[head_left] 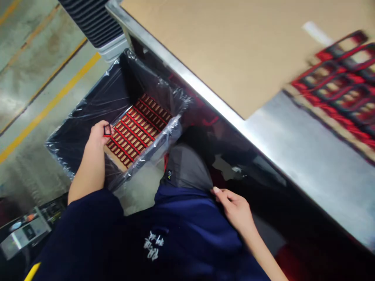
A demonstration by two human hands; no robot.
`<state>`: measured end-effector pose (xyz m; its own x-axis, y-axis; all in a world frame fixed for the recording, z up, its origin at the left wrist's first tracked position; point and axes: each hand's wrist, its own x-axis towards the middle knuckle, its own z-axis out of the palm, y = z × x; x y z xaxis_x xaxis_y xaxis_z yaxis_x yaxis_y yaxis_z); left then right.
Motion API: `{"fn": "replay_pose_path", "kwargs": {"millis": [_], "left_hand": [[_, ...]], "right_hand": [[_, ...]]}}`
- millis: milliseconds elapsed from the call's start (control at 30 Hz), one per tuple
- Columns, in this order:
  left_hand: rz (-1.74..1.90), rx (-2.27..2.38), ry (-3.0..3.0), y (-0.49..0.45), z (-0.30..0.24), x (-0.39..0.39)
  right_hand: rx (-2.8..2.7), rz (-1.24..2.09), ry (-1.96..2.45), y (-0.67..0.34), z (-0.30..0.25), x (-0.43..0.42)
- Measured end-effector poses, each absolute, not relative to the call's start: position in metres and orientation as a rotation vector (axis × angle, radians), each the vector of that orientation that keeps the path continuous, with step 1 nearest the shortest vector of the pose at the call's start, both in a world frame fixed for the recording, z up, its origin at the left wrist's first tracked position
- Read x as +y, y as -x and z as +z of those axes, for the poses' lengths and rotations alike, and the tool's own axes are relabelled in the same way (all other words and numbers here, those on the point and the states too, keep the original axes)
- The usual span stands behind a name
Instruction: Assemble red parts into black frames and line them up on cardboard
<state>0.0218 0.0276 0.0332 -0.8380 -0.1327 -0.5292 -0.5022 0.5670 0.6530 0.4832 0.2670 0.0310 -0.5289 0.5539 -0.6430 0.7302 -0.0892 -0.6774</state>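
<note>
My left hand (99, 137) reaches down over a black box lined with clear plastic (88, 105) beside my seat. Its fingers pinch a small red-and-black frame part (107, 130). Just under that hand lies a cardboard sheet of red-and-black parts in rows (137, 128) inside the box. My right hand (234, 207) rests by my lap at the hem of my dark blue shirt, fingers loosely curled, holding nothing I can see. On the table at the far right lies a blurred pile of the same red-and-black frames (340, 82).
A steel-edged table (293, 144) runs diagonally, with a sheet of brown cardboard (234, 43) on it. A grey slatted unit (96, 23) stands behind the box. The concrete floor has yellow lines (49, 105). Some equipment (26, 230) sits at the lower left.
</note>
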Motion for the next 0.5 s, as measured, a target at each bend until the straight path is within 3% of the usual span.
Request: {"fn": "replay_pose_path", "kwargs": {"millis": [100, 167, 300, 500], "left_hand": [[1.593, 2.088, 0.293, -0.093, 0.08, 0.083], [1.878, 1.506, 0.17, -0.165, 0.101, 0.125], [1.643, 0.885, 0.2, -0.307, 0.121, 0.19], [1.388, 0.851, 0.068, -0.392, 0.125, 0.227]], "right_hand": [[2.255, -1.784, -1.269, -0.471, 0.055, 0.265], [2.503, -1.802, -1.151, -0.466, 0.075, 0.264], [3.079, -1.633, -0.872, -0.472, 0.112, 0.269], [3.281, -1.686, -1.1, -0.523, 0.124, 0.282]]}}
